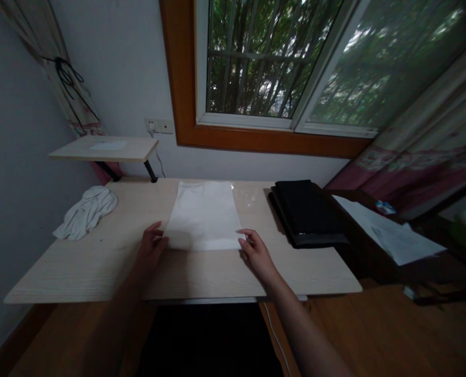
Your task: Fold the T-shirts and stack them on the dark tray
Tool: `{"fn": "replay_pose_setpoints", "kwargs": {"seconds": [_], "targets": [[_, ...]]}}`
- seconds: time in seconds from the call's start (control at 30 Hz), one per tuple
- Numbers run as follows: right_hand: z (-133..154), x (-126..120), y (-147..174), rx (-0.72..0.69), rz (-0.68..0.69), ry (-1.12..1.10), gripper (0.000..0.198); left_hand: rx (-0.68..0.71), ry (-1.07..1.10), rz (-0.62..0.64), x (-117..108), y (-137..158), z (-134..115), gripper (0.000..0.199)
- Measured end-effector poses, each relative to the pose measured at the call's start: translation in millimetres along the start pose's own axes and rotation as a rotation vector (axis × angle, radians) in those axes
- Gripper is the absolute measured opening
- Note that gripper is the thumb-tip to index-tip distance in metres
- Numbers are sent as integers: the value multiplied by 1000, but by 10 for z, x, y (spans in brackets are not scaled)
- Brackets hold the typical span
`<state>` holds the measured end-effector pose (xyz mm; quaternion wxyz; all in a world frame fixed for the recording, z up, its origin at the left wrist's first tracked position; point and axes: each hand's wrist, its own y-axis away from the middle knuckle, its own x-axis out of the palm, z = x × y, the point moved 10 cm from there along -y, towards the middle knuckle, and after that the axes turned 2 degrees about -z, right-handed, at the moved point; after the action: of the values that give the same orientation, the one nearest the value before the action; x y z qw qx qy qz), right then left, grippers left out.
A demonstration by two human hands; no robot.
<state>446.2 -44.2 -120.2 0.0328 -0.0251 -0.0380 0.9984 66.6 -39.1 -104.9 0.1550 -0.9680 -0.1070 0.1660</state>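
A white cloth [204, 217], spread flat in a rough rectangle, lies on the middle of the pale wooden table. At its near left corner is my left hand [151, 247], fingers curled and the thumb tip on the cloth's edge. My right hand [256, 254] has its thumb and forefinger at the near right corner, closed lightly about the edge. Slight wrinkles show along the cloth's far side. What the lower fingers of both hands touch is hard to make out in the dim light.
A crumpled white cloth [87, 212] lies at the table's left, before a small raised shelf [134, 151]. Folded black items [309, 212] are stacked on the right. Beyond them, a white sheet [388, 230] rests on dark furniture. The table's front edge [217, 299] is near my body.
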Motion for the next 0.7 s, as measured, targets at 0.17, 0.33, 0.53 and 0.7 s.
{"fn": "replay_pose_setpoints", "kwargs": {"seconds": [0.17, 0.33, 0.53, 0.7], "targets": [[29, -61, 56, -45, 13, 73, 31, -38, -152, 61, 86, 113, -25, 59], [195, -149, 165, -216, -10, 417, 25, 9, -316, 20, 3, 279, -83, 59], [263, -119, 264, -241, 20, 579, 27, 28, -532, 62, 22, 397, -251, 48], [520, -92, 212, -319, -94, 757, 27, 280, -726, 56, 163, 277, -640, 38]]}}
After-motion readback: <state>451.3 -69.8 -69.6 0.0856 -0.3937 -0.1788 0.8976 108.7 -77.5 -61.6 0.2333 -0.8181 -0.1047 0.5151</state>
